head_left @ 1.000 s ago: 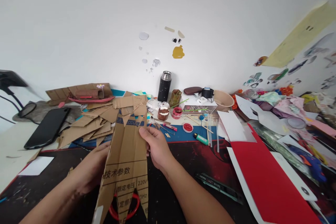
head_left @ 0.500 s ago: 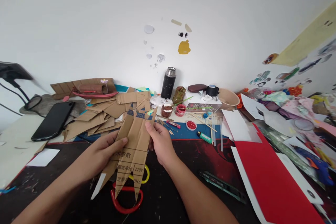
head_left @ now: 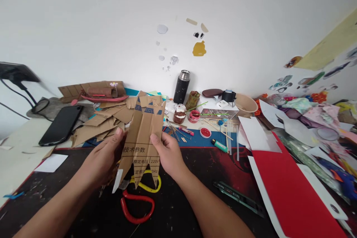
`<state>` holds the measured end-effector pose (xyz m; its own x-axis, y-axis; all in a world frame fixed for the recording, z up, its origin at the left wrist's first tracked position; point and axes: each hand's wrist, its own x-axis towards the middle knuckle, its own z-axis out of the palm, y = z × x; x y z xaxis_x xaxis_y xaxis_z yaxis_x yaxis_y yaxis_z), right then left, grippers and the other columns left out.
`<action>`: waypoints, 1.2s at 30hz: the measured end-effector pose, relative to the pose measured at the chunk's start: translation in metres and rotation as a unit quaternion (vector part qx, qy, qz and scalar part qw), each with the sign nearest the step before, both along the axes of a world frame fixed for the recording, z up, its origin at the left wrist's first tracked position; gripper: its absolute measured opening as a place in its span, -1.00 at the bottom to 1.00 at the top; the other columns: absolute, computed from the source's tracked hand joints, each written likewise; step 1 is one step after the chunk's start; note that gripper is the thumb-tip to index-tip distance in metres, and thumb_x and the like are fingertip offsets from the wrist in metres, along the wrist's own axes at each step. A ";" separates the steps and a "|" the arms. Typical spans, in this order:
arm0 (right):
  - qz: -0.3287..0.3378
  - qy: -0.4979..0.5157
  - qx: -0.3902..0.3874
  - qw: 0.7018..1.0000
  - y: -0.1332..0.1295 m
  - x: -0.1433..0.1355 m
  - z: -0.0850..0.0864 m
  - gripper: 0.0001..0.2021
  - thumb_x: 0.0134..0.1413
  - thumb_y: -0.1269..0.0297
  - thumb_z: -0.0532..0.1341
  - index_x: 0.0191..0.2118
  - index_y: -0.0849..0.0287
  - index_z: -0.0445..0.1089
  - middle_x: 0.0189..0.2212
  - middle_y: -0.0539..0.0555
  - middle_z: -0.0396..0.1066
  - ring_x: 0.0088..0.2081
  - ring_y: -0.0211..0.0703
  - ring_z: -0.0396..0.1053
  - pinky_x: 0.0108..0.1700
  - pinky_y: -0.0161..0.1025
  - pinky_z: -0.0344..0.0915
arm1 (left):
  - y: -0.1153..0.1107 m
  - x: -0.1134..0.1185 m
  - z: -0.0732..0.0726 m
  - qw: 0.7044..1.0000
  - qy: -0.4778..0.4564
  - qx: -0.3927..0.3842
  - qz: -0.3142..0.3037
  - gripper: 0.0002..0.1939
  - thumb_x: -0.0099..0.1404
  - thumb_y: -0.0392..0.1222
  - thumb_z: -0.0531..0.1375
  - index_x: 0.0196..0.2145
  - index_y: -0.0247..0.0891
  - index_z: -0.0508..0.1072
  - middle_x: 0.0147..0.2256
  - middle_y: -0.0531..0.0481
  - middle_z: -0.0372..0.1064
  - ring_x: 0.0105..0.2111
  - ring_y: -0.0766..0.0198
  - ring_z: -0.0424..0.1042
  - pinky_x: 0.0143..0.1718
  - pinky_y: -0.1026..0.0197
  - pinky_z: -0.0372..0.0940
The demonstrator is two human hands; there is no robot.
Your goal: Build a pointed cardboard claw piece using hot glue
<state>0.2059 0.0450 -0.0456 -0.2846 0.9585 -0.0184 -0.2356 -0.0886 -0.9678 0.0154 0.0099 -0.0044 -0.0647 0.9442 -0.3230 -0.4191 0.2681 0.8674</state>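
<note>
A folded brown cardboard piece (head_left: 142, 134) stands upright before me, with pointed ends at top and bottom, creases down its length, printed writing and a blue printed band. My right hand (head_left: 169, 152) grips its right edge, thumb on the front face, the other fingers mostly behind. At its left edge is my left hand (head_left: 104, 158), closed against the side, thumb raised along the edge and fingers largely hidden. Just below the cardboard, scissors with a red handle loop (head_left: 138, 217) and a yellow one lie on the dark mat; the cardboard covers part of them.
Cardboard scraps (head_left: 97, 128) are heaped at the back left near a black phone (head_left: 61, 124). A black flask (head_left: 182, 87), open paint pots (head_left: 194, 116) and thin sticks stand or lie at the back. To the right are a utility knife (head_left: 238, 197) and red paper (head_left: 299, 189).
The cardboard has risen and tilted more upright, uncovering more of the scissors. My left thumb has left its front face for the left edge. My right thumb sits lower on it.
</note>
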 end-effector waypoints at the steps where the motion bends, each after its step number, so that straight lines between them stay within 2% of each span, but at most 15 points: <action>1: -0.001 0.007 -0.001 1.000 0.000 0.000 0.001 -0.49 0.21 -0.32 0.42 -0.15 0.09 0.63 -0.24 0.06 0.64 -0.15 0.05 0.56 -0.03 -0.06 0.46 | 0.001 0.001 0.001 0.999 -0.030 -0.009 -0.015 -0.31 0.25 0.27 0.53 0.19 -0.19 0.72 -0.02 -0.14 0.79 0.20 -0.30 0.64 0.20 -0.12 0.57; 3: 0.000 0.022 -0.004 1.000 0.000 0.001 0.004 -0.48 0.21 -0.33 0.42 -0.12 0.09 0.65 -0.23 0.07 0.65 -0.10 0.10 0.58 0.00 -0.03 0.48 | 0.001 0.004 0.004 0.997 -0.056 -0.025 -0.041 -0.27 0.16 0.18 0.61 0.18 -0.22 0.71 -0.01 -0.19 0.79 0.17 -0.33 0.66 0.21 -0.18 0.56; 6: -0.001 0.026 -0.008 1.000 -0.001 0.000 0.005 -0.47 0.20 -0.32 0.42 -0.09 0.09 0.66 -0.24 0.08 0.65 -0.08 0.14 0.60 0.00 -0.02 0.49 | 0.000 0.008 0.009 0.996 -0.064 -0.039 -0.057 -0.31 -0.02 -0.03 0.69 0.08 -0.24 0.74 -0.03 -0.22 0.79 0.13 -0.35 0.69 0.17 -0.18 0.58; 9: -0.002 0.020 -0.010 1.000 -0.001 0.000 0.003 -0.49 0.21 -0.29 0.42 -0.09 0.10 0.66 -0.23 0.08 0.66 -0.10 0.11 0.60 -0.01 -0.04 0.49 | -0.002 0.009 0.009 0.995 -0.054 -0.044 -0.067 -0.40 -0.04 -0.08 0.69 -0.03 -0.23 0.76 -0.07 -0.22 0.80 0.10 -0.35 0.70 0.10 -0.14 0.61; 12: -0.008 0.009 -0.008 1.000 0.000 0.001 0.001 -0.52 0.22 -0.25 0.42 -0.10 0.11 0.66 -0.25 0.08 0.65 -0.12 0.09 0.58 -0.06 -0.07 0.48 | -0.004 0.010 0.004 0.997 -0.021 -0.033 -0.060 -0.45 -0.03 0.02 0.69 -0.09 -0.19 0.77 -0.08 -0.17 0.80 0.08 -0.31 0.71 0.04 -0.07 0.63; 15: -0.016 -0.018 0.002 1.000 0.001 0.002 -0.001 -0.57 0.25 -0.19 0.40 -0.11 0.12 0.65 -0.25 0.08 0.65 -0.15 0.06 0.56 -0.11 -0.12 0.45 | -0.004 0.011 -0.001 0.998 0.016 -0.021 -0.063 -0.46 -0.01 0.13 0.68 -0.12 -0.15 0.77 -0.08 -0.14 0.80 0.06 -0.30 0.70 0.02 -0.09 0.63; 19: -0.023 -0.044 0.012 0.999 0.002 0.001 -0.006 -0.62 0.27 -0.11 0.37 -0.11 0.14 0.64 -0.20 0.09 0.67 -0.17 0.03 0.55 -0.13 -0.14 0.44 | -0.002 0.010 -0.009 0.995 0.080 -0.014 -0.065 -0.38 -0.01 0.28 0.64 -0.13 -0.19 0.77 -0.13 -0.15 0.79 0.00 -0.30 0.70 0.00 -0.12 0.63; 24: -0.040 -0.075 0.026 0.996 0.001 0.000 -0.009 -0.64 0.28 -0.07 0.34 -0.10 0.15 0.63 -0.18 0.11 0.68 -0.16 0.04 0.55 -0.12 -0.13 0.44 | 0.001 0.004 -0.023 0.982 0.180 0.004 -0.064 -0.23 0.10 0.58 0.45 -0.13 -0.21 0.77 -0.18 -0.19 0.78 -0.13 -0.22 0.71 -0.16 -0.03 0.62; 30: -0.037 -0.092 0.033 0.994 0.000 0.000 -0.008 -0.65 0.29 -0.05 0.31 -0.11 0.14 0.61 -0.16 0.10 0.68 -0.15 0.03 0.56 -0.14 -0.15 0.44 | 0.003 0.004 -0.026 0.975 0.198 0.029 -0.094 -0.21 0.14 0.60 0.41 -0.06 -0.16 0.77 -0.19 -0.18 0.77 -0.15 -0.23 0.71 -0.12 -0.10 0.63; 36: -0.044 -0.105 0.035 0.993 0.000 0.000 -0.009 -0.66 0.28 -0.04 0.31 -0.12 0.14 0.60 -0.18 0.10 0.69 -0.17 0.03 0.57 -0.11 -0.14 0.45 | 0.004 0.007 -0.024 0.974 0.205 0.022 -0.098 -0.13 0.07 0.67 0.39 -0.03 -0.16 0.76 -0.17 -0.18 0.77 -0.10 -0.25 0.69 -0.09 -0.11 0.63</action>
<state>0.2056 0.0451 -0.0544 -0.1968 0.9804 -0.0004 -0.0312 -0.0066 -0.9995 0.0228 0.0139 -0.0285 0.0026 0.9638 -0.2666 0.0210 0.2665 0.9636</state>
